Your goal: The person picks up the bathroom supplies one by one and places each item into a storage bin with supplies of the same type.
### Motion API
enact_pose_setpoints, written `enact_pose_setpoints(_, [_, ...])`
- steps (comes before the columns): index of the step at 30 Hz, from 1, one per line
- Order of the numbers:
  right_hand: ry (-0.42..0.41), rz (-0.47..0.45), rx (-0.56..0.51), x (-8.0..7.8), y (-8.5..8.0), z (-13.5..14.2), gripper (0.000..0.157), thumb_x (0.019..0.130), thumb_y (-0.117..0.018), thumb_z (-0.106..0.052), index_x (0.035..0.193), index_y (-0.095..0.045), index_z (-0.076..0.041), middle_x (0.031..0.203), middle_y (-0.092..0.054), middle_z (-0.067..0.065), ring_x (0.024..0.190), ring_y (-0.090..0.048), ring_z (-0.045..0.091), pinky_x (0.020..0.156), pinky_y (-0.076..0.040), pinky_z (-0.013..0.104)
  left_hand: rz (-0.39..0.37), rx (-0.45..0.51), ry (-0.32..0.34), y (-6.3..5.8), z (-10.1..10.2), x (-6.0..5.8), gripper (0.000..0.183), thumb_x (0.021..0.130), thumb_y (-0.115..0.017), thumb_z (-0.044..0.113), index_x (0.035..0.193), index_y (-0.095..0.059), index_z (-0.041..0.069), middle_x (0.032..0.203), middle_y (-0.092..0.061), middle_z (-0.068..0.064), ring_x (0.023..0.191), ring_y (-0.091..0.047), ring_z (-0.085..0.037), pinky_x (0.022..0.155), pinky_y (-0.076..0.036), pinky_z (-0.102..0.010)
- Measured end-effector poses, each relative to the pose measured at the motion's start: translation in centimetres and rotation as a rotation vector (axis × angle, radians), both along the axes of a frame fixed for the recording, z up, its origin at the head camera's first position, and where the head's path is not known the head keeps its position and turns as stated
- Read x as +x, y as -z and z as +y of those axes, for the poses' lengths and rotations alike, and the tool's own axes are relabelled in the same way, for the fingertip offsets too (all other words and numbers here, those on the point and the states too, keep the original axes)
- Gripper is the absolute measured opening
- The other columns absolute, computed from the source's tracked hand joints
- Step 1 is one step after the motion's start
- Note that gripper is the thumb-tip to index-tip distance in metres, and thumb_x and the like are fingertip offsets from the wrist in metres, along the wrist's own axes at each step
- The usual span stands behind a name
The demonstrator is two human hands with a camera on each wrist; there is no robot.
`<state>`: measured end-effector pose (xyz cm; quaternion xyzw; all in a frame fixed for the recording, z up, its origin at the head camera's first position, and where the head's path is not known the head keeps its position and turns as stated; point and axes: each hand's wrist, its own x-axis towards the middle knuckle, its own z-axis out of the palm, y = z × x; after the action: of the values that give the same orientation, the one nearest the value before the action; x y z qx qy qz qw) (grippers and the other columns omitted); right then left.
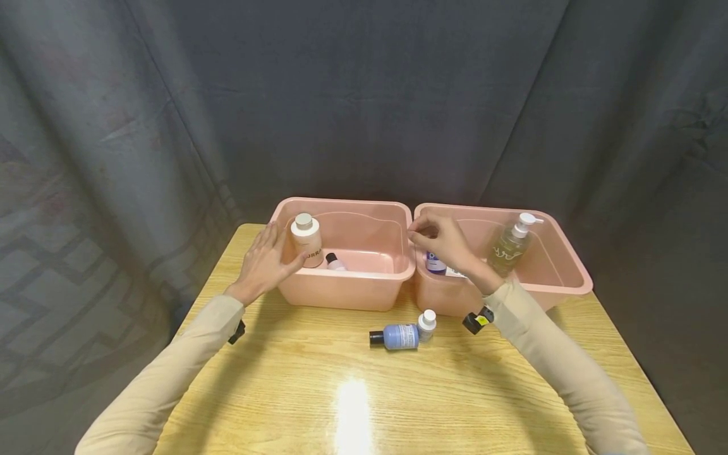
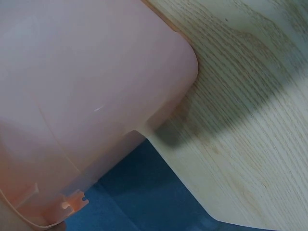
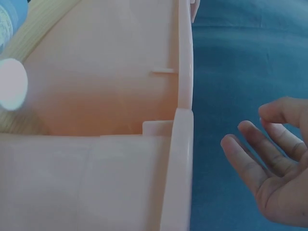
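Note:
My left hand (image 1: pixel 264 262) rests against the left rim of the left pink bin (image 1: pixel 341 294), its fingers extended and holding nothing. Beside it in that bin stand a white bottle (image 1: pixel 307 241) with a pale cap and, lower down, a small dark-capped bottle (image 1: pixel 337 262), partly hidden by the front wall. My right hand (image 1: pixel 448 243) hovers over the left end of the right pink bin (image 1: pixel 560 292), near where the two rims meet. In the right wrist view its fingers (image 3: pixel 250 159) are loosely bent with nothing between them. Below it, a purple-blue container (image 1: pixel 435 263) shows partly.
A clear pump bottle (image 1: pixel 506 249) leans in the right bin. In front of the bins, on the wooden table (image 1: pixel 284 392), a blue bottle (image 1: pixel 400 337) with a black cap lies on its side against a small white-capped bottle (image 1: pixel 426 323). Grey curtain (image 1: pixel 352 101) hangs behind.

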<state>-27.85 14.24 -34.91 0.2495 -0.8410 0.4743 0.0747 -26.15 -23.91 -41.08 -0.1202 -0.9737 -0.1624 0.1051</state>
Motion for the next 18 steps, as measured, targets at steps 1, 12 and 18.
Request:
enact_pose_setpoints(1, [0.000,-0.003,0.003,0.2,0.0,0.0,0.009,0.091,-0.069,0.000,0.099,-0.069,0.004,0.093,-0.070,0.015,0.083,-0.067,0.027,0.076,-0.056,0.036,0.000,0.000,0.000,0.0,0.0,0.0,0.094,0.093,-0.046,0.065,0.157,-0.019,0.001,0.160,-0.011,-0.029,0.149,-0.007,-0.039,0.120,-0.008,-0.048])
enact_pose_setpoints(12, [-0.016,0.028,-0.006,1.4,0.6,0.2,0.010,0.090,-0.069,0.001,0.100,-0.068,0.005,0.093,-0.071,0.017,0.081,-0.066,0.030,0.070,-0.052,0.021,0.007,-0.011,0.000,0.1,0.0,0.0,0.097,0.092,-0.043,0.068,0.155,-0.020,-0.003,0.160,-0.011,-0.028,0.149,-0.008,-0.039,0.120,-0.009,-0.049])
enact_pose_setpoints(18, [-0.034,0.021,0.000,2.0,0.8,0.3,0.010,0.090,-0.069,0.002,0.099,-0.069,0.004,0.094,-0.070,0.015,0.083,-0.066,0.026,0.073,-0.051,0.019,0.019,-0.016,0.006,0.0,0.0,-0.1,0.095,0.093,-0.044,0.065,0.155,-0.021,-0.003,0.159,-0.012,-0.029,0.148,-0.009,-0.040,0.120,-0.010,-0.050])
